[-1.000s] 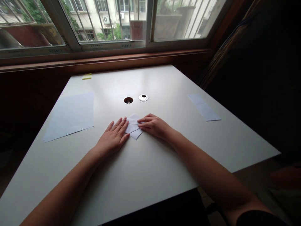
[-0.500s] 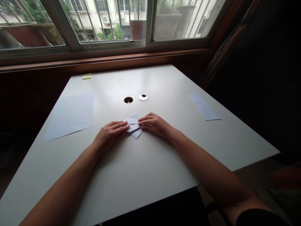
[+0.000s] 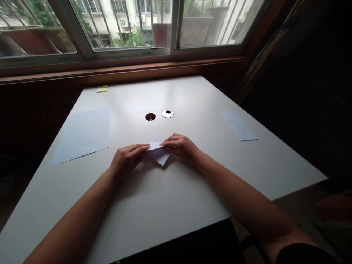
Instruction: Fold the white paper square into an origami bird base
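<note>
A small folded sheet of white paper [image 3: 161, 157] is at the middle of the white table [image 3: 170, 205], one corner pointing toward me. My left hand [image 3: 129, 156] pinches its left edge between thumb and fingertips. At the opposite edge, my right hand [image 3: 180, 145] grips the paper the same way. A crease or flap runs across between the two sets of fingertips, with another corner standing out behind it. The thumbs are mostly hidden, as is the underside of the paper.
Larger white sheets [image 3: 82, 135] lie at the left, and a white paper strip [image 3: 238, 125] at the right. Beyond my hands are a round hole [image 3: 150, 117] in the tabletop and its silver cover [image 3: 167, 114]. A yellow slip [image 3: 102, 89] lies near the far edge, below the window.
Both hands have gone from lying flatter on the paper to pinching its sides. The front flap has shifted, and the near corner now shows larger and slightly closer to me.
</note>
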Motion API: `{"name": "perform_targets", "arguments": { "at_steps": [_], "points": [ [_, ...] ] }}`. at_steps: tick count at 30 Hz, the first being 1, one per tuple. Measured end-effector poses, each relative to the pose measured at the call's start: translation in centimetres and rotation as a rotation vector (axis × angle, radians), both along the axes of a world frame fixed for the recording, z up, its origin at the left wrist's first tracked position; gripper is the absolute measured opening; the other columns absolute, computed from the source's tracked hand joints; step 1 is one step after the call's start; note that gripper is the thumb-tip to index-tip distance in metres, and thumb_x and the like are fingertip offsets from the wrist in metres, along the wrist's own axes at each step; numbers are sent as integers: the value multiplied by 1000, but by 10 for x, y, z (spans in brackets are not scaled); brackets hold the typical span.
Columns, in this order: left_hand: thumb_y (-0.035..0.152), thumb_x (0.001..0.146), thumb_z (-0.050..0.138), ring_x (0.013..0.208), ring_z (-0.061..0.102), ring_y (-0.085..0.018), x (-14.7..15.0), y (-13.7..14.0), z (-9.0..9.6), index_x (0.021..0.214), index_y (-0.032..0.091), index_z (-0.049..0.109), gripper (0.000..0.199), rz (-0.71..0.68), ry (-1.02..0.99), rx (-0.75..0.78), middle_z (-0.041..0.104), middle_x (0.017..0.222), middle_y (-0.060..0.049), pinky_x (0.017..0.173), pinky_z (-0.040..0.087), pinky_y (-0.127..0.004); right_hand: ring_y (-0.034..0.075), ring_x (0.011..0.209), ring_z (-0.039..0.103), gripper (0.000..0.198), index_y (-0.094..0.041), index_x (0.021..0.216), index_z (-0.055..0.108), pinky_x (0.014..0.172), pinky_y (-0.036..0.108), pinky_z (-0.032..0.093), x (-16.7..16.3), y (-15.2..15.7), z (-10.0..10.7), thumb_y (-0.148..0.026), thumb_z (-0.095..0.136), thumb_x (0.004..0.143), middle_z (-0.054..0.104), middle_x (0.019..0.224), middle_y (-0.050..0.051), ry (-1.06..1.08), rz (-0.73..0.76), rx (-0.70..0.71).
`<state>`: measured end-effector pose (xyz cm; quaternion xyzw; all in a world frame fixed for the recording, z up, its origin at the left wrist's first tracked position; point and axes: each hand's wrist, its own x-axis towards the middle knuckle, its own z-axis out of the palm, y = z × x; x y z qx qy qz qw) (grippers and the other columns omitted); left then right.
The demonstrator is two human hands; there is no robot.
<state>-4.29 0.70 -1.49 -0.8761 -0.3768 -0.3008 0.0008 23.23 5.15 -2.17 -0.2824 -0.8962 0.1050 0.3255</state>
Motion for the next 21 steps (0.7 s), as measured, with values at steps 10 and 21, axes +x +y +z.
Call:
{"name": "perform_targets", "arguments": {
  "at_steps": [10, 21],
  "points": [
    [39, 91, 64, 100, 71, -18, 3, -2, 1, 126, 31, 64, 35, -37, 24, 26, 71, 122, -2, 85, 59, -30, 18, 87, 66, 19, -24, 104, 74, 77, 30, 53, -1, -2, 1, -27, 57, 96, 76, 96, 5, -16, -6, -1],
    [24, 96, 58, 110, 69, -19, 8, -6, -1, 126, 32, 64, 32, -81, -4, -5, 70, 123, 0, 89, 60, -31, 20, 96, 62, 18, -28, 105, 71, 91, 38, 44, -18, -18, 9, -28, 55, 98, 75, 102, 2, -77, 5, 195]
  ]
}}
